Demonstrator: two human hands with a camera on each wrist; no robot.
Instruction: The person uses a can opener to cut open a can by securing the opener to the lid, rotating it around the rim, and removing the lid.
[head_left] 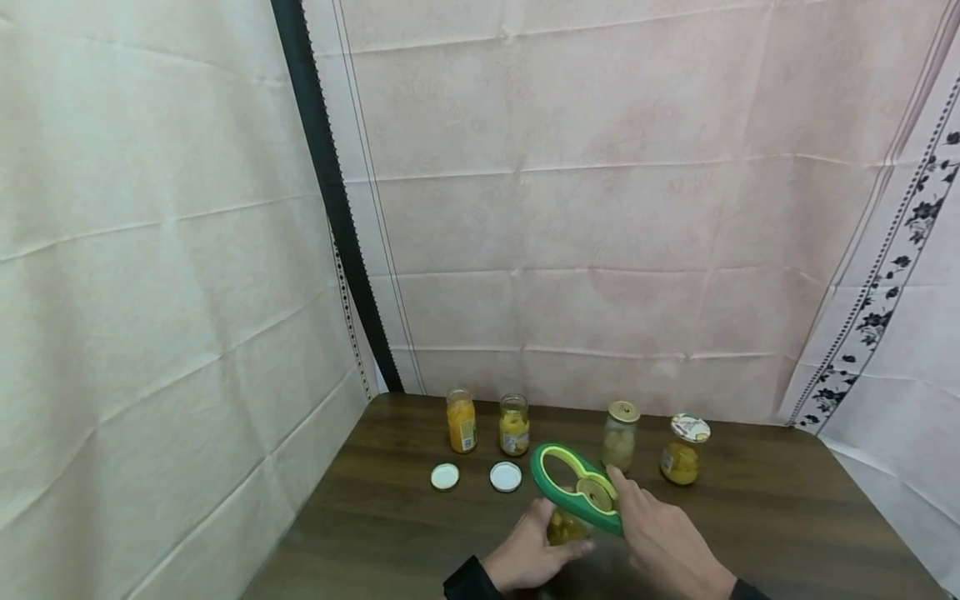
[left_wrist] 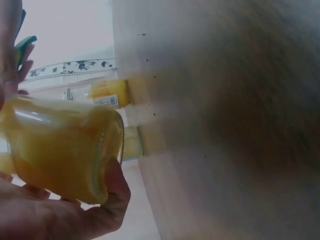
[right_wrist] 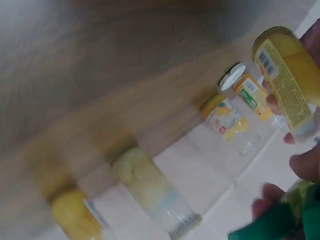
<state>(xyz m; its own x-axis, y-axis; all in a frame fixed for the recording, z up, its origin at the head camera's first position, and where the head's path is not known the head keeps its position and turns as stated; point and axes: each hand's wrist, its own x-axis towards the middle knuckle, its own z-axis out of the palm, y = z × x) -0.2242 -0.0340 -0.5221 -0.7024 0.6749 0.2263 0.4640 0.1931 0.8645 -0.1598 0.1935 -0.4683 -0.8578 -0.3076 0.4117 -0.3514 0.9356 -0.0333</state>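
Together, jar (left_wrist: pixel 62 145) in left hand (head_left: pixel 534 550), green opener (head_left: pixel 572 500) in right hand (head_left: pixel 663 533)

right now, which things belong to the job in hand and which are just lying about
In the job, apparently:
green, lime-lined looped opener, in the right hand
yellow-filled glass jar, in the left hand

Lying about, probably:
two lidless glass jars
two round white lids
two lidded glass jars

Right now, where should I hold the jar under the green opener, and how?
Probably low round its glass, from the left. The jar is round, so curled fingers fit, as the left hand shows; the opener is at its top, the right hand on the right.
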